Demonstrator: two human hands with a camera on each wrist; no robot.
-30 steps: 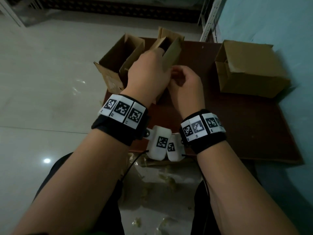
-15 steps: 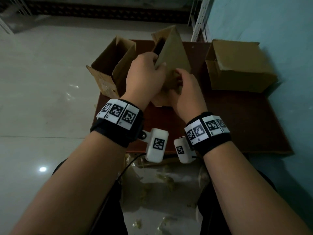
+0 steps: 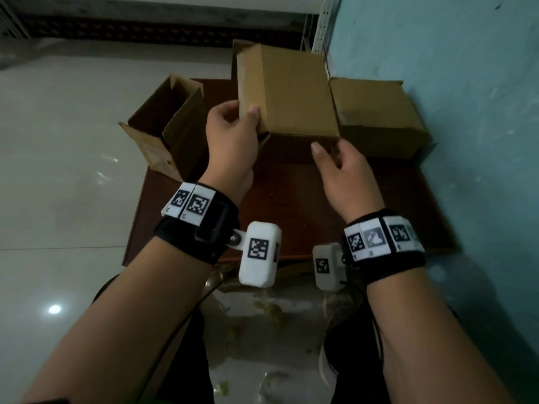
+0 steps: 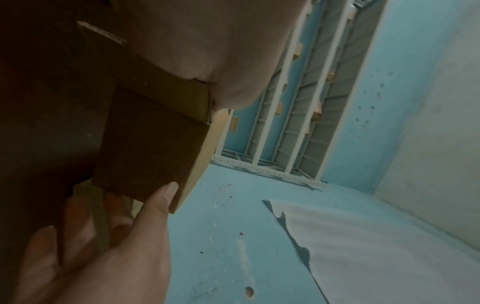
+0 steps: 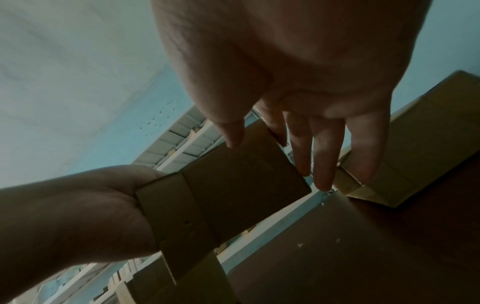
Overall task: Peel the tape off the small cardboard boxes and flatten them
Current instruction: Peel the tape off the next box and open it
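Above the middle of the head view, a person's left hand (image 3: 230,132) grips the lower left corner of a small cardboard box (image 3: 287,91), thumb on top and fingers curled beneath, lifting it clear of the brown table (image 3: 291,205). The right hand (image 3: 341,170), fingers loose and apart, reaches under the box's near edge; whether it touches cannot be told. A closed box (image 3: 376,118) sits at right, an opened one (image 3: 166,126) at left.

Left wrist view: the held box fills the upper left, the right hand's thumb (image 4: 162,197) just at its lower corner, bottom flaps in shadow.

Right wrist view: straight fingers (image 5: 322,160) hang at the box's right edge at centre; the left hand clamps the box's left end at lower left. Any tape is too dim to confirm. Good practice now, by judgement: keep the left grip firm, find the seam with the right fingertips, and peel slowly along it before pressing the box flat.
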